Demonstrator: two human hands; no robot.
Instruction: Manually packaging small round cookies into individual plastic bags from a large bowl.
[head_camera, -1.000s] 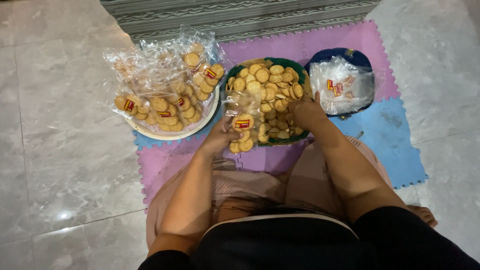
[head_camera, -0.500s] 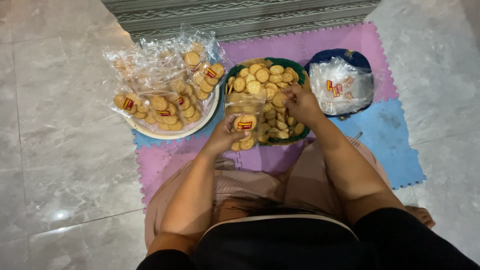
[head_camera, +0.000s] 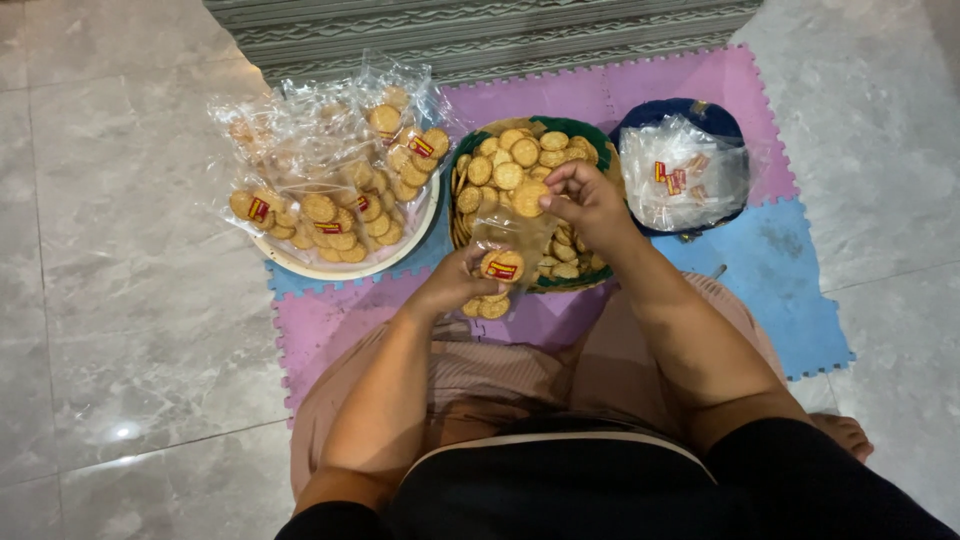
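My left hand (head_camera: 452, 285) grips a clear plastic bag (head_camera: 503, 262) with a red-and-yellow label and a few round biscuits at its bottom. My right hand (head_camera: 590, 200) holds a round biscuit (head_camera: 528, 198) just above the bag's open mouth. Both hands are over the near edge of a green basket (head_camera: 592, 150) heaped with loose golden biscuits (head_camera: 512, 153).
A white plate (head_camera: 330, 268) at the left holds several filled biscuit bags (head_camera: 335, 160). A dark blue bowl (head_camera: 684, 110) at the right holds empty clear bags (head_camera: 690, 180). Everything sits on pink and blue foam mats (head_camera: 790, 270) over grey floor tiles; a striped rug (head_camera: 480, 30) lies beyond.
My right hand has lifted from the basket's right side with a biscuit and come left to the bag's mouth. The left hand holds the bag a little higher.
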